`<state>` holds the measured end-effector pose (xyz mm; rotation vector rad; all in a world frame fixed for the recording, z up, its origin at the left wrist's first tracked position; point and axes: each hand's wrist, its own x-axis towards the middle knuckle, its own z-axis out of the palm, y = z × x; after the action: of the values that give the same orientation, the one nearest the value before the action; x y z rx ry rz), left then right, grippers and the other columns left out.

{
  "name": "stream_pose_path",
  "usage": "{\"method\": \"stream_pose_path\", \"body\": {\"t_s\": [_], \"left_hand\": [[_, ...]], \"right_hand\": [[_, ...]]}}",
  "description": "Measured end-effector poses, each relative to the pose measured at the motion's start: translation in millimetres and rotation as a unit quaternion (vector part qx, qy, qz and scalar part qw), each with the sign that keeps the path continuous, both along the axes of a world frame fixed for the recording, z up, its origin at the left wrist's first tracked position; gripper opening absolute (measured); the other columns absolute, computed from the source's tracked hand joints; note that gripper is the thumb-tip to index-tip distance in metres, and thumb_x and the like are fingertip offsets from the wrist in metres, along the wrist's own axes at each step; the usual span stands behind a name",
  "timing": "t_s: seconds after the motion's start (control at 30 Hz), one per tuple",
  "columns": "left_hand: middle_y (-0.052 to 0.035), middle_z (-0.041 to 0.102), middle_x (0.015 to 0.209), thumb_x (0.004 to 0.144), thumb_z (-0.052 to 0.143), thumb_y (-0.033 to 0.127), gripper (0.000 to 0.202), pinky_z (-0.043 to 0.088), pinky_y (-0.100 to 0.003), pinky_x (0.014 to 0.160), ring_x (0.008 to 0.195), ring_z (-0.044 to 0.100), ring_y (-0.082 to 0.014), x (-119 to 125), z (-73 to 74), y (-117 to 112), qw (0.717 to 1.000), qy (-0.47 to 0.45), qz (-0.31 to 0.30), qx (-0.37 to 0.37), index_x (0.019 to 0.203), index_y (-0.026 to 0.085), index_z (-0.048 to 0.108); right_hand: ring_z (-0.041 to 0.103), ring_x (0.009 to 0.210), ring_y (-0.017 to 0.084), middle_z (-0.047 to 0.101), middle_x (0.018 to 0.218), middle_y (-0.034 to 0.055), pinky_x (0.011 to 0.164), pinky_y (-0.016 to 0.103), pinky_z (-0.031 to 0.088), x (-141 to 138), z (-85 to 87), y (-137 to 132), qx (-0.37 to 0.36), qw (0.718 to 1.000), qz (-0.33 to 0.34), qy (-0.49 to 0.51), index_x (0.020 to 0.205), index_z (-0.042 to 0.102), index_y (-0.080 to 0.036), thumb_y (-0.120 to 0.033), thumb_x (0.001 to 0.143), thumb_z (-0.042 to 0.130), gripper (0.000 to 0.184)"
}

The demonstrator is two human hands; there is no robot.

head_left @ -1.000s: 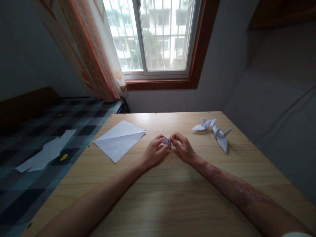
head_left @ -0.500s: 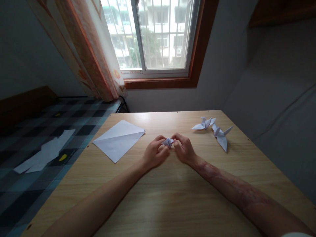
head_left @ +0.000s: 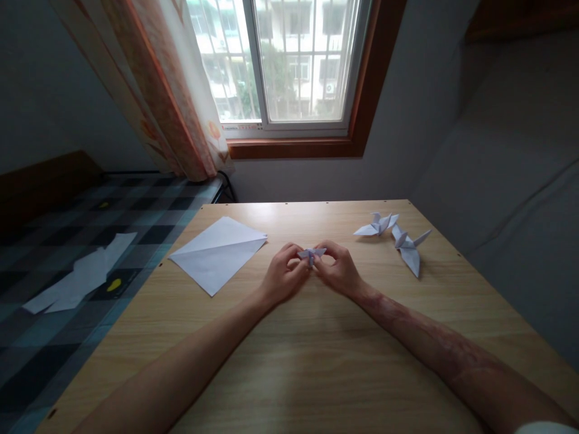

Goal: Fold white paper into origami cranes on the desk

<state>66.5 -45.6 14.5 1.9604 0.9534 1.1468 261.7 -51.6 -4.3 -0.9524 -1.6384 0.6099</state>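
Clamped on the folded paper point(head_left: 312, 253) from two sides – from the left with the left hand point(head_left: 284, 274), from the right with the right hand point(head_left: 338, 270). Pinched between thumb and fingers in each case, with fingertips nearly meeting around it. Small, white and sharp-cornered, with one tip toward the left and another toward the right; partly hidden behind the thumbs. Held around the middle of the table point(head_left: 289, 361), toward its far half; impossible to tell whether touching the wood.

On the table to the left, lying flat and apart from the left hand: a white sheet point(head_left: 219, 256), turned cornerwise, with a line across it from left to right. On the table to the far right, well apart from the right hand: a far crane point(head_left: 377, 225) and a near crane point(head_left: 409, 250), both of white paper. Set close together – touching or not, impossible to tell.

Beyond the left edge: a checked bed point(head_left: 136, 208) with paper scraps point(head_left: 85, 274) on top. At the far side: a window point(head_left: 305, 72), with a patterned curtain point(head_left: 154, 72) to its left.
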Motion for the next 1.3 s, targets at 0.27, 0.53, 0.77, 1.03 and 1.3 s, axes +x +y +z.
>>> {"method": "stream_pose_path", "body": {"t_s": [0.27, 0.53, 0.77, 1.03, 1.3], "left_hand": [[-0.0053, 0.068, 0.096, 0.103, 0.068, 0.037, 0.027, 0.053, -0.029, 0.079, 0.09, 0.065, -0.019, 1, -5.5, 5, 0.999, -0.017, 0.032, -0.035, 0.087, 0.017, 0.072], [-0.0117, 0.071, 0.119, 0.104, 0.069, 0.039, 0.024, 0.057, -0.034, 0.094, 0.113, 0.068, -0.0244, 0, -6.9, 8, 0.998, -0.056, -0.002, -0.03, 0.098, 0.017, 0.078], [-0.0004, 0.069, 0.082, 0.096, 0.075, 0.046, 0.032, 0.047, -0.027, 0.072, 0.077, 0.061, -0.0167, -4, -10.7, 12, 0.985, -0.111, 0.07, -0.113, 0.085, 0.017, 0.071], [-0.0013, 0.075, 0.085, 0.082, 0.092, 0.054, 0.042, 0.048, -0.026, 0.068, 0.075, 0.066, -0.0172, -2, -4.9, 11, 0.974, -0.143, 0.029, -0.175, 0.091, 0.016, 0.075], [-0.0093, 0.084, 0.118, 0.083, 0.092, 0.048, 0.04, 0.057, -0.032, 0.086, 0.099, 0.076, -0.025, -8, -8.5, 17, 0.963, -0.197, 0.025, -0.184, 0.109, 0.017, 0.087]], "right_hand": [[0.066, 0.079, 0.02, 0.074, 0.085, 0.0022, 0.072, 0.031, 0.053, 1, -8.5, 7, -0.07, 0.995, 0.009, 0.07, 0.08, 0.067, -0.022, -0.03, 0.091, 0.07, 0.014], [0.058, 0.076, 0.018, 0.068, 0.081, 0.0002, 0.069, 0.03, 0.045, 6, -9.3, 10, -0.144, 0.985, 0.061, 0.072, 0.082, 0.07, -0.021, -0.046, 0.095, 0.075, 0.029], [0.053, 0.072, 0.018, 0.061, 0.074, -0.0019, 0.067, 0.031, 0.04, 10, -5.0, 10, -0.173, 0.975, 0.031, 0.133, 0.075, 0.063, -0.022, -0.043, 0.087, 0.077, 0.027], [0.051, 0.07, 0.017, 0.06, 0.074, -0.0026, 0.066, 0.031, 0.039, 11, -0.8, 9, -0.176, 0.97, 0.042, 0.16, 0.075, 0.062, -0.023, -0.042, 0.082, 0.08, 0.028], [0.055, 0.071, 0.017, 0.065, 0.075, -0.0026, 0.068, 0.03, 0.041, 15, -6.8, 13, -0.207, 0.949, 0.098, 0.216, 0.077, 0.065, -0.023, -0.045, 0.083, 0.089, 0.033]]}}
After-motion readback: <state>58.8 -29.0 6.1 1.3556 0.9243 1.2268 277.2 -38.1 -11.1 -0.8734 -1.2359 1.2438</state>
